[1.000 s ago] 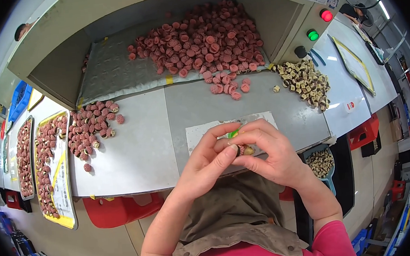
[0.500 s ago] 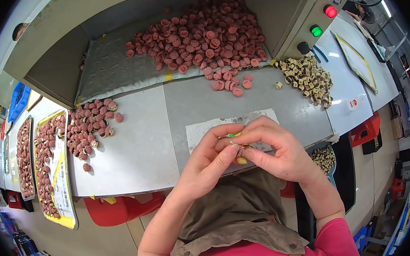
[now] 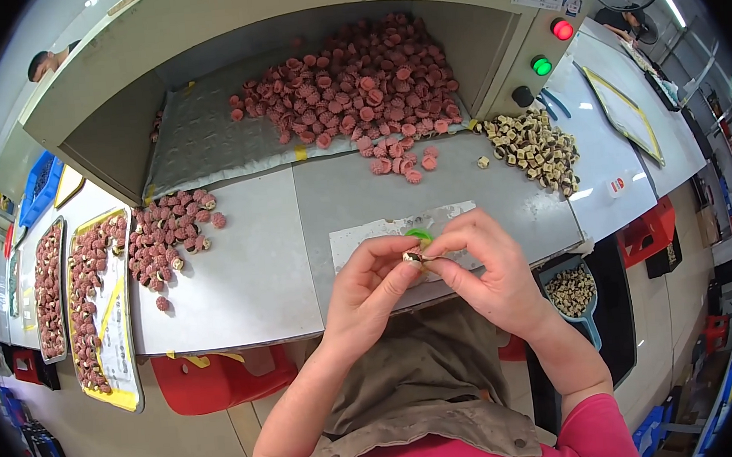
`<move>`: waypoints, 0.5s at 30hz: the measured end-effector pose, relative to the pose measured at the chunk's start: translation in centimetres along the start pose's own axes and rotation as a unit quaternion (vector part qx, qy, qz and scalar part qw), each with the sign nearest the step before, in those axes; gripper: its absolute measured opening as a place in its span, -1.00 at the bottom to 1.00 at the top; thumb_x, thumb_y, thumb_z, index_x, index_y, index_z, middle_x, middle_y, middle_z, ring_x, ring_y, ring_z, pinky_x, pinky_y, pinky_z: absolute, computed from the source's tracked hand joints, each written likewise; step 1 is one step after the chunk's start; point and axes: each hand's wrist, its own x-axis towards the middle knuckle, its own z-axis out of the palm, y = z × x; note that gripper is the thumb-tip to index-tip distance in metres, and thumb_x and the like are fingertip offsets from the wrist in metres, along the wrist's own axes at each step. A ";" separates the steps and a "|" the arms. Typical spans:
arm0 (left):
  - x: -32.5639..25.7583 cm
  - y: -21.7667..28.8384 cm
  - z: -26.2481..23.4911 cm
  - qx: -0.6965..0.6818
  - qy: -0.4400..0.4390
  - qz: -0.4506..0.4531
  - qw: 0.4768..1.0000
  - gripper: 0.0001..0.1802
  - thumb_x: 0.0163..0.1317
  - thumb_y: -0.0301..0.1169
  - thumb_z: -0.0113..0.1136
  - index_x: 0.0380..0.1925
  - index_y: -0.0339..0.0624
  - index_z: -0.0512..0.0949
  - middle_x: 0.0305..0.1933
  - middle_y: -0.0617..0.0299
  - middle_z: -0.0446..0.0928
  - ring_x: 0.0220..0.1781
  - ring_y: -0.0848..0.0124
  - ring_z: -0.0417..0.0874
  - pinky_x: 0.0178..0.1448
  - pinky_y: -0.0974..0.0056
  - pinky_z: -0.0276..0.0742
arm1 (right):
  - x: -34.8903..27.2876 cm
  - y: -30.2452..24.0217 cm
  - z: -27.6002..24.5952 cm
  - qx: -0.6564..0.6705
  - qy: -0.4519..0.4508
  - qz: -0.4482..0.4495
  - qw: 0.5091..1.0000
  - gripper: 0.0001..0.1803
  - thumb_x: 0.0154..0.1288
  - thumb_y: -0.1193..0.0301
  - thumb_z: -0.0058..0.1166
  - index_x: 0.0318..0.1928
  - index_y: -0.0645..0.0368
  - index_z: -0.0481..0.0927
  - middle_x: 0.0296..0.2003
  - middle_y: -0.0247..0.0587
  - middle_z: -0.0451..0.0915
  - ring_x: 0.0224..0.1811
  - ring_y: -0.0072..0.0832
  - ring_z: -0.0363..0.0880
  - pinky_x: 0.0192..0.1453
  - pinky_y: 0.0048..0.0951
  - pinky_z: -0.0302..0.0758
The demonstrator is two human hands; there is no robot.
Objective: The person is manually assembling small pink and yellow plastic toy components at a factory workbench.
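right hand has shifted, baring more of a green ring-like object beyond the grip; left hand pinches a cream-and-dark piece; the right, nearly closed, meets it, hold unclear; bumpy pink cups heaped beyond.

- Piece: small, cream and dark brown, pinched between the fingertips of left hand and right hand, partly covered
- Cups: pink, bumpy, hollow, heaped at all angles, a few lying in front
- Cubes: cream and dark brown, piled at the right
- Berries: pink with cream ends, clustered at the left
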 end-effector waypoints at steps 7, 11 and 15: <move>0.3 -0.9 0.2 0.039 -0.007 0.025 0.999 -0.75 0.33 -0.53 0.06 0.00 -0.28 0.42 0.00 0.20 0.50 -0.01 0.51 0.54 0.09 0.40 0.47 | 0.0 0.4 -0.1 -0.006 0.021 0.012 1.000 -0.86 0.12 0.62 0.16 -0.28 0.20 0.54 -0.28 -0.20 0.49 -0.24 -0.38 0.51 -0.16 -0.43 0.46; 0.3 -0.9 0.0 0.072 0.015 0.047 0.996 -0.75 0.33 -0.53 0.06 -0.01 -0.29 0.43 -0.01 0.20 0.51 -0.03 0.52 0.54 0.06 0.41 0.48 | 0.2 0.7 0.9 -0.013 0.026 0.009 1.000 -0.86 0.10 0.62 0.14 -0.30 0.21 0.54 -0.30 -0.19 0.49 -0.24 -0.35 0.50 -0.14 -0.40 0.45; -0.7 -1.1 -0.9 0.105 0.052 0.043 0.992 -0.78 0.30 -0.50 0.10 -0.07 -0.28 0.47 -0.10 0.22 0.51 -0.13 0.51 0.54 -0.04 0.41 0.49 | 0.6 0.4 2.1 -0.056 0.003 -0.023 0.998 -0.87 0.09 0.64 0.09 -0.32 0.22 0.52 -0.32 -0.18 0.48 -0.23 -0.32 0.48 -0.11 -0.41 0.41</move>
